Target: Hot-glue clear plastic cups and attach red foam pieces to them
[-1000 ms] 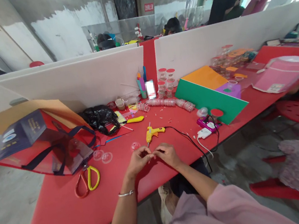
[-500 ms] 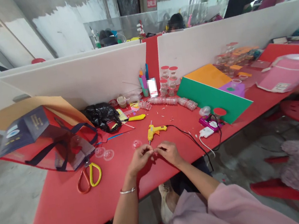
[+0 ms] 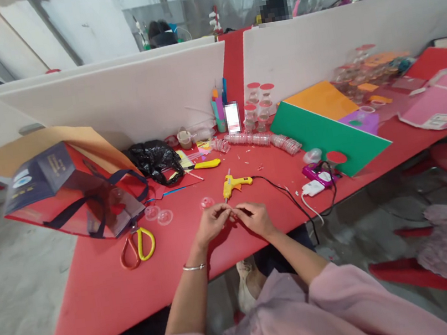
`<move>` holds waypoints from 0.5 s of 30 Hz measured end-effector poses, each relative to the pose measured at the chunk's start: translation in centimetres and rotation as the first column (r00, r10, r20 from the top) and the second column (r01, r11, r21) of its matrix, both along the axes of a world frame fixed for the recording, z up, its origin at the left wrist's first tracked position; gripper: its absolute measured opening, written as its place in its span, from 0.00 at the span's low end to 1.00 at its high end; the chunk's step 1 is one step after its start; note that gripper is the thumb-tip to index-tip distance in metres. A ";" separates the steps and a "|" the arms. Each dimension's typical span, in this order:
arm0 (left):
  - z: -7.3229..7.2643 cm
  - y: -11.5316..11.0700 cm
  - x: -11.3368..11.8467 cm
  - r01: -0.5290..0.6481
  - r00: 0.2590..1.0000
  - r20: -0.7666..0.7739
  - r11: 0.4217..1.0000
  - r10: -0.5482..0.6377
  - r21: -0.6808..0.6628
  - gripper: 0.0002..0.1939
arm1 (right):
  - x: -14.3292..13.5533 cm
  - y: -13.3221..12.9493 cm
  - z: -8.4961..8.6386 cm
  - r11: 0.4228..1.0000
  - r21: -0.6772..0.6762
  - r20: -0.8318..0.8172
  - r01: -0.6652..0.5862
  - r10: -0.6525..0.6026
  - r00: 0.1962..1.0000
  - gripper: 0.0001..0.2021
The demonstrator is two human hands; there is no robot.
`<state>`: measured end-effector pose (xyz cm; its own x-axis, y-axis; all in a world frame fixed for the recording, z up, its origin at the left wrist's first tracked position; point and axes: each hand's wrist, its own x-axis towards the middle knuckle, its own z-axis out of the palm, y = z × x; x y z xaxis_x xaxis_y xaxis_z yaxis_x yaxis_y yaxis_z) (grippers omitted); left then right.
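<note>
My left hand (image 3: 214, 222) and my right hand (image 3: 253, 219) meet over the red table, thumbs and fingertips pinched together. Whatever lies between the fingertips is too small to make out. Just beyond them rests a yellow glue gun (image 3: 235, 185), its nozzle pointing toward my fingers and its black cord running right. A small clear dome with red in it (image 3: 207, 202) sits behind my left hand. Two clear plastic domes (image 3: 165, 217) lie farther left, near scissors (image 3: 138, 248) with one red and one yellow handle.
A bag (image 3: 71, 190) and a black plastic bag (image 3: 154, 158) stand left. A yellow-handled cutter (image 3: 206, 164) lies behind the glue gun. Stacked clear cups (image 3: 259, 138) line the back. A green board (image 3: 328, 135) and a purple power strip (image 3: 320, 173) are at right.
The camera view has tilted down and turned slightly left, so the table's contents appear shifted up and right. My hands keep the same pinch close together; nothing on the table has visibly moved.
</note>
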<state>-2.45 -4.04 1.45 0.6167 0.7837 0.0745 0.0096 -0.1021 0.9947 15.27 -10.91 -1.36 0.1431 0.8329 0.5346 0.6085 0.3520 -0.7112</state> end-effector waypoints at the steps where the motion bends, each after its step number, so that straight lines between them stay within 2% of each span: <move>1: -0.1 0.0 0.1 -0.005 1.000 0.007 1.000 0.005 0.000 0.16 | 0.0 0.0 0.0 1.000 -0.009 -0.007 0.001 -0.001 1.000 0.10; 8: -0.1 0.0 0.5 -0.017 1.000 0.019 0.999 0.018 -0.036 0.17 | -0.1 0.0 0.1 0.999 -0.031 -0.034 0.025 -0.026 0.999 0.13; 15: -0.5 -0.2 0.6 -0.025 1.000 0.000 0.992 0.025 0.122 0.16 | -0.2 0.0 0.2 1.000 -0.023 -0.026 0.007 -0.008 1.000 0.13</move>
